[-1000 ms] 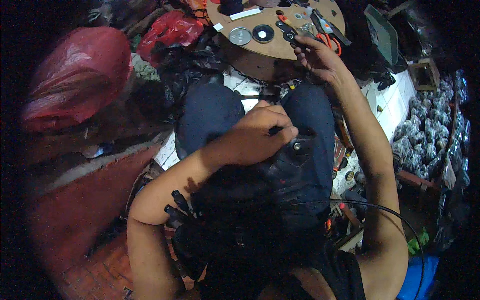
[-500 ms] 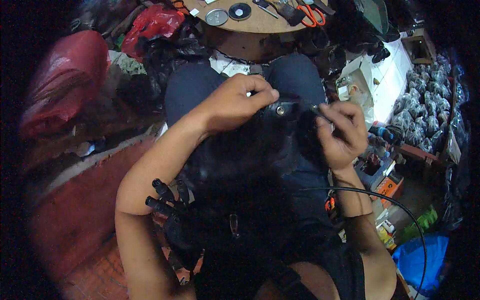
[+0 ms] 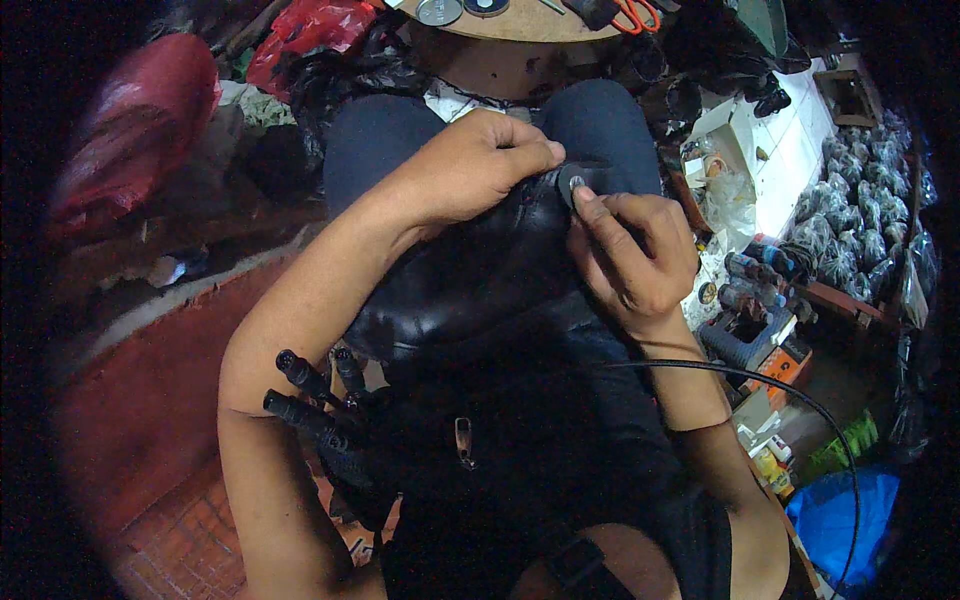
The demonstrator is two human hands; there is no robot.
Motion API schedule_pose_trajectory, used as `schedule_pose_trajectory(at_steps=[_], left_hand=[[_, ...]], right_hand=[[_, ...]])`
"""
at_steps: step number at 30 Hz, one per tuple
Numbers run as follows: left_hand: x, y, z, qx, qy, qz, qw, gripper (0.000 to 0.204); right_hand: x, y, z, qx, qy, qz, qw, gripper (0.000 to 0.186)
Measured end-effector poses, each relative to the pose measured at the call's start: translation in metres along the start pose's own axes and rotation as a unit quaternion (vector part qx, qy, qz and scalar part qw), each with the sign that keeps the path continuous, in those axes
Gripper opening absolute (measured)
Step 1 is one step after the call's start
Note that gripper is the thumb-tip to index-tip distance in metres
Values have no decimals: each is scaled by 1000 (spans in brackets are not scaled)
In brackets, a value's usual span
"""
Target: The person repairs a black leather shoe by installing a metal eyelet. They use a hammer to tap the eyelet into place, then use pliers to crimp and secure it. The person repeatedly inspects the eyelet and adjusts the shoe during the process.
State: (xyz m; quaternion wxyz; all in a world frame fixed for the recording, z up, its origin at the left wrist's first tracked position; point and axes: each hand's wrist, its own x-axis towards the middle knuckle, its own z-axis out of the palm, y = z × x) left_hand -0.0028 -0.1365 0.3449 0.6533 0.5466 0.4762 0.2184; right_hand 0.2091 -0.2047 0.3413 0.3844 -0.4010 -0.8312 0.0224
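Observation:
A glossy black leather-like piece (image 3: 455,285) lies across my lap. My left hand (image 3: 480,165) is closed on its upper edge, thumb and forefinger pinched together. Between the thumb and fingers of my right hand (image 3: 645,250) is a small dark round disc (image 3: 567,184) with a pale spot at its middle. The disc stands on edge against the leather-like piece, just right of my left fingertips. It covers the place where a silver snap button showed before.
Beyond my knees is a round wooden table (image 3: 520,20) bearing orange-handled scissors (image 3: 636,14) and a round tin (image 3: 438,10). Red plastic (image 3: 140,130) lies at left. Several plastic-wrapped bundles (image 3: 860,200) sit at right, near a blue bag (image 3: 845,525). A black cable (image 3: 760,378) crosses my right forearm.
My right hand has moved left and in toward my left hand, bringing the dark disc onto the leather-like piece over the snap button. The left hand keeps its pinch.

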Motion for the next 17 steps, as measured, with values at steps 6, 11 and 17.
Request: schedule_pose_trajectory(at_steps=[6,11,17], left_hand=[[-3,-2,1,23,26,49,998,33],[-13,6,-1,224,44,175,958,42],[-13,11,-9,211,-36,39,976,47]], right_hand=[[7,-5,-4,4,-27,-24,999,34],[8,-9,-3,19,-49,-7,999,36],[4,-14,-9,79,-95,71,990,44]])
